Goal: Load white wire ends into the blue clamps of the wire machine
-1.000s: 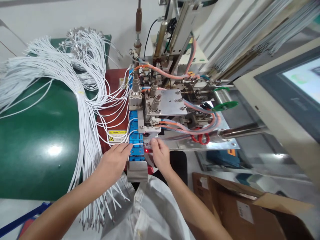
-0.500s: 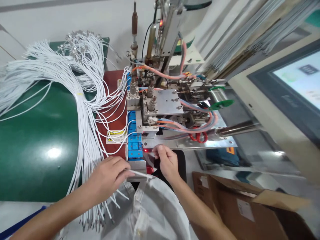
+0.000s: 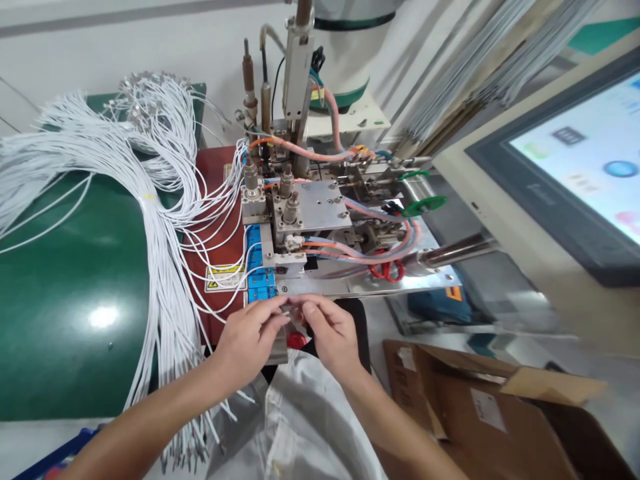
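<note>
Left hand (image 3: 250, 337): is being held just off the front edge of the machine (image 3: 310, 207), over the near edge of the bench (image 3: 75, 287), with its fingers (image 3: 277, 312) being pressed together on a small piece (image 3: 290, 307).
Right hand (image 3: 333, 333): is being held just beside the left one, fingertips (image 3: 306, 311) facing it and being pinched on the other end of the same small piece.
Small piece: is being gripped between the two hands, right in front of the metal plate (image 3: 365, 283) and just above the red button (image 3: 296, 341); it is too small for its kind to be told.
Blue block (image 3: 260, 283): is being partly covered by the left fingers at its near end, with thin white wires being led into it from the left.
Wire bundle (image 3: 160, 267): is being draped across the green bench from the far left corner to the near edge, well apart from the right hand.
Warning label (image 3: 224, 277): is being crossed by loose wires on the red mat (image 3: 215, 200), beside the blue block.
Screen (image 3: 575, 160): is being shown lit at the right.
Cardboard box (image 3: 475, 400): is being kept open below the right forearm.
White garment (image 3: 310, 420): is being seen between the two forearms.
</note>
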`<state>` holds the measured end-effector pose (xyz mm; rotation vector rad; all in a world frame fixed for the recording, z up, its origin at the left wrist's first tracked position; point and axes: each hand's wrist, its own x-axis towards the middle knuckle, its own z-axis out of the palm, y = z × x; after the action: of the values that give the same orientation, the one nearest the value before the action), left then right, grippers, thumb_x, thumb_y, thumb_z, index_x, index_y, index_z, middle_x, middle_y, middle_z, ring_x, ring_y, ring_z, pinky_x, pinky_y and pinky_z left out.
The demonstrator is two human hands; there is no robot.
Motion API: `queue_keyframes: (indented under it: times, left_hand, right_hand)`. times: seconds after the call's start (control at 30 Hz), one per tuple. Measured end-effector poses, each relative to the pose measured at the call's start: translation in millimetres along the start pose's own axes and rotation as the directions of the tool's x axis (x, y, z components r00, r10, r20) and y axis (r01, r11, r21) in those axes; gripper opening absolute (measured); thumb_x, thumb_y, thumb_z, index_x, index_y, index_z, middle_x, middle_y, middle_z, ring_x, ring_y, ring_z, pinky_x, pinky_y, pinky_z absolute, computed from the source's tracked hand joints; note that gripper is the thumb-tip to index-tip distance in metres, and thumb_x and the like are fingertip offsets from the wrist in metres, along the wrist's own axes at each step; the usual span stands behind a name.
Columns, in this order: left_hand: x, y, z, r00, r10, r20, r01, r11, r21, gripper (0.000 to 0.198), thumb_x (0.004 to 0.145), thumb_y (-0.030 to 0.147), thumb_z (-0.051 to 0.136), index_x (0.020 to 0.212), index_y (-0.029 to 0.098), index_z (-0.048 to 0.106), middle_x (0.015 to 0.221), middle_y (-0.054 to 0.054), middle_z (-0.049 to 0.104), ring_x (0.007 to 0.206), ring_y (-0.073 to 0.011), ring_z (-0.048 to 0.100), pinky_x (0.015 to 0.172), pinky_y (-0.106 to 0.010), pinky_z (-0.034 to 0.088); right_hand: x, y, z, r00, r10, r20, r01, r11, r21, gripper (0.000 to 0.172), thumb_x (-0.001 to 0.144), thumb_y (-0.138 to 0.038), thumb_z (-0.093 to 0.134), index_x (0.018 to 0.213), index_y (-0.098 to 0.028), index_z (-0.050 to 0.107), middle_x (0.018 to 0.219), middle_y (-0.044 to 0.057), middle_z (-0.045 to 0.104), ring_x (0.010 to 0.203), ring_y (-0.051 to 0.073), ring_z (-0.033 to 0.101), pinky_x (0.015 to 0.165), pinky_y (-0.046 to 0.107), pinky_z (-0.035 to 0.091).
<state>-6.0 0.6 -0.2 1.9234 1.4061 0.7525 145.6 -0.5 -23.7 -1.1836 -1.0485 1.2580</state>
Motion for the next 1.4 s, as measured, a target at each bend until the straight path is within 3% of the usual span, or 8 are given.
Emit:
queue_keyframes:
  times: [0.1, 0.3, 0.6, 0.83, 1.07, 1.2, 1.3, 1.4]
  left_hand:
    - [0.2, -1.1, -2.3, 0.997, -0.079, -0.02, 0.076, 0.991, -0.113, 0.021, 0.083, 0.02, 0.053, 0.1, 0.021, 0.065, 0.086, -0.001, 0.071, 0.064, -0.011, 0.064, 0.066, -0.023, 0.054]
    - [0.6, -1.5, -3.1, 0.955, -0.274, 0.113, 0.297, 0.898, -0.326, 0.017, 0.081, 0.025, 0.054, 0.079, 0.019, 0.069, 0.069, 0.001, 0.069, 0.058, -0.0098, 0.06, 0.058, -0.019, 0.049]
    - [1.2, -1.3, -0.4, 0.893, -0.403, 0.201, 0.448, 0.75, -0.487, 0.011, 0.077, 0.025, 0.058, 0.076, 0.016, 0.065, 0.067, 0.001, 0.066, 0.055, -0.0088, 0.058, 0.059, -0.02, 0.047]
    - [1.7, 1.2, 2.5, 0.867, -0.438, 0.237, 0.479, 0.6, -0.641, 0.014, 0.08, 0.027, 0.056, 0.076, 0.014, 0.06, 0.068, 0.001, 0.064, 0.054, -0.0081, 0.058, 0.058, -0.02, 0.048]
    - [0.7, -1.9, 3.5, 0.875, -0.432, 0.219, 0.456, 0.584, -0.672, 0.01, 0.076, 0.024, 0.06, 0.076, 0.014, 0.06, 0.067, 0.001, 0.065, 0.057, -0.0086, 0.06, 0.061, -0.021, 0.049]
    - [-1.4, -4.1, 6.0, 0.881, -0.427, 0.204, 0.438, 0.572, -0.694, 0.01, 0.076, 0.024, 0.061, 0.076, 0.015, 0.06, 0.067, 0.002, 0.065, 0.059, -0.0086, 0.06, 0.063, -0.02, 0.049]
    - [-1.3, -4.1, 6.2, 0.884, -0.426, 0.194, 0.429, 0.569, -0.702, 0.01, 0.077, 0.025, 0.061, 0.075, 0.015, 0.06, 0.067, 0.002, 0.065, 0.058, -0.008, 0.06, 0.063, -0.02, 0.049]
    - [-0.2, -3.1, 6.0, 0.877, -0.444, 0.185, 0.438, 0.577, -0.689, 0.01, 0.076, 0.026, 0.061, 0.075, 0.015, 0.059, 0.065, 0.003, 0.063, 0.058, -0.0078, 0.059, 0.061, -0.019, 0.049]
  right_hand:
    - [0.2, 3.0, 2.1, 0.999, 0.032, -0.006, -0.032, 0.997, 0.067, 0.016, 0.078, -0.028, 0.057, 0.086, -0.021, 0.069, 0.072, 0.003, 0.066, 0.06, 0.013, 0.059, 0.057, 0.026, 0.05]
    - [4.3, 2.1, 1.3, 0.997, -0.018, 0.074, 0.014, 0.999, 0.049, 0.005, 0.069, -0.02, 0.067, 0.074, -0.02, 0.07, 0.076, 0.004, 0.063, 0.071, 0.015, 0.059, 0.064, 0.027, 0.048]
    - [-2.1, 12.2, 15.9, 0.983, 0.186, 0.0, -0.179, 0.947, 0.265, 0.006, 0.067, -0.02, 0.069, 0.062, -0.019, 0.066, 0.066, -0.001, 0.061, 0.06, 0.01, 0.055, 0.06, 0.024, 0.045]
    - [-6.7, 15.8, 25.1, 0.979, 0.18, -0.092, -0.145, 0.943, 0.3, 0.007, 0.068, -0.023, 0.07, 0.063, -0.018, 0.067, 0.066, -0.001, 0.061, 0.061, 0.01, 0.055, 0.058, 0.022, 0.045]
    - [-2.5, 5.7, 26.6, 0.944, 0.327, 0.036, -0.299, 0.807, 0.51, 0.014, 0.06, -0.027, 0.076, 0.056, -0.017, 0.065, 0.06, -0.002, 0.062, 0.049, 0.007, 0.052, 0.049, 0.021, 0.043]
    - [-1.1, -1.4, 27.5, 0.927, 0.369, 0.068, -0.344, 0.763, 0.547, 0.019, 0.057, -0.029, 0.077, 0.054, -0.017, 0.064, 0.055, -0.002, 0.06, 0.045, 0.008, 0.052, 0.046, 0.022, 0.042]
    - [-1.4, -1.4, 27.9, 0.93, 0.359, 0.077, -0.344, 0.779, 0.524, 0.017, 0.06, -0.03, 0.075, 0.056, -0.017, 0.064, 0.054, -0.002, 0.059, 0.044, 0.009, 0.051, 0.047, 0.023, 0.043]
    - [-1.9, 2.7, 26.0, 0.968, 0.251, 0.016, -0.236, 0.885, 0.401, 0.011, 0.065, -0.025, 0.071, 0.059, -0.019, 0.065, 0.064, 0.0, 0.061, 0.053, 0.01, 0.054, 0.052, 0.025, 0.045]
